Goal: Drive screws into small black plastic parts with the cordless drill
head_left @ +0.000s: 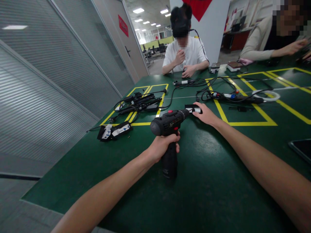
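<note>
My left hand (163,146) is wrapped round the handle of a black cordless drill (170,124), held upright over the green table. The drill's chuck points away from me and to the right, up to a small black block with a white label (193,109). My right hand (203,113) grips that block from its right side, thumb on the near face and fingers on top. Whether the drill's bit touches the block is too small to tell. Two black pieces with white and blue labels (114,130) lie to the left of the drill.
A tangle of black cables and adapters (139,103) lies at the left. More cables with a handheld tool (233,97) lie at the right, near a clear tube ring (266,95). A phone-like dark slab (302,149) is at the right edge. Two people sit opposite.
</note>
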### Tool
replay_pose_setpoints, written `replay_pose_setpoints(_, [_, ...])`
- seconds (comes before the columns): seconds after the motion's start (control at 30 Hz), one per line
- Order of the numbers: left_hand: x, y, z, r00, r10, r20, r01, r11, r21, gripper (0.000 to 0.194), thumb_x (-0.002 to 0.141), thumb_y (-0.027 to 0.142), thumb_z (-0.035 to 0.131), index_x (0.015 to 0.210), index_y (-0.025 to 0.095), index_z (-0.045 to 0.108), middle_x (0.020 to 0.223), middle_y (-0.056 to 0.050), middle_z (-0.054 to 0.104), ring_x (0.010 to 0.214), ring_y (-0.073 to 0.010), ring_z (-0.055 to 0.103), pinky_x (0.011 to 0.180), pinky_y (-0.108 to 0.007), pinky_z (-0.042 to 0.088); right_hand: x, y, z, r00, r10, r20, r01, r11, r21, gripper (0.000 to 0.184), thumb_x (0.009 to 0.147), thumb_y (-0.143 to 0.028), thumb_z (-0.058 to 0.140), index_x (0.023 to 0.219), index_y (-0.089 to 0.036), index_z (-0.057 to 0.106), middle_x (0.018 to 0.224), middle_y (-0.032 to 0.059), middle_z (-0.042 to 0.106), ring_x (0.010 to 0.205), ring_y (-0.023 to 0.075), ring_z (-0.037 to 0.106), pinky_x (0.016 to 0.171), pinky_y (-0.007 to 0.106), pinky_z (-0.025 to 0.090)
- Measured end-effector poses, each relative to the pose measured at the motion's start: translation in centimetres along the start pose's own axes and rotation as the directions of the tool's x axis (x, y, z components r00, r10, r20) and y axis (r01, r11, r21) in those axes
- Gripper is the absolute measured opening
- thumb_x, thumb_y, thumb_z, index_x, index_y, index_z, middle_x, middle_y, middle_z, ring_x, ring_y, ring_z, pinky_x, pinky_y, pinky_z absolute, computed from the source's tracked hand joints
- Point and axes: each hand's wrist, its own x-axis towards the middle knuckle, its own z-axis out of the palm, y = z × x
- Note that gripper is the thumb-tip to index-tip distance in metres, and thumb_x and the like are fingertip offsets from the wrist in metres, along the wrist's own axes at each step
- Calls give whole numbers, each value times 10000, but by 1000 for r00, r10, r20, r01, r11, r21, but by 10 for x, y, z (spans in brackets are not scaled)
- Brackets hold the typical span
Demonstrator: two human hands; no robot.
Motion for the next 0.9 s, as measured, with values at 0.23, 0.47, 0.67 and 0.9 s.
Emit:
replay_pose_setpoints(0.23, [0, 0, 0, 1000, 2, 6, -2, 1000, -12, 225, 723, 257, 612, 904, 135, 558, 765, -6, 536, 499, -94, 563, 501, -229, 422, -1, -2, 0, 1000, -8, -3, 8, 1000, 8, 506, 799, -349, 591, 1287, -259, 496, 1192, 91, 527, 1074, 275, 568, 964, 439, 429])
replay_pose_setpoints(0.47, [0, 0, -1, 1000, -2, 5, 2, 1000, -13, 221, 724, 251, 616, 911, 145, 561, 787, -9, 549, 510, -98, 570, 508, -236, 434, -1, -3, -1, 1000, 0, 2, 0, 1000, -1, 520, 800, -357, 594, 1300, -258, 490, 1209, 98, 520, 1097, 281, 555, 970, 441, 420])
replay_pose_setpoints(0.67, [0, 0, -1, 1000, -6, 12, 6, 1000, -23, 217, 725, 250, 617, 908, 144, 564, 775, -8, 554, 509, -98, 569, 511, -238, 435, -2, -5, -3, 1000, 4, 10, -4, 1000, -12, 509, 803, -359, 593, 1293, -266, 494, 1217, 98, 519, 1108, 286, 552, 968, 447, 421])
replay_pose_setpoints(0.9, [0, 0, 0, 1000, -10, 3, 10, 1000, -29, 240, 712, 250, 624, 916, 141, 560, 783, -7, 547, 497, -95, 567, 499, -234, 427, -2, -5, -1, 1000, 5, 2, -5, 1000, 0, 512, 800, -357, 594, 1293, -261, 494, 1218, 96, 523, 1106, 283, 553, 975, 443, 420])
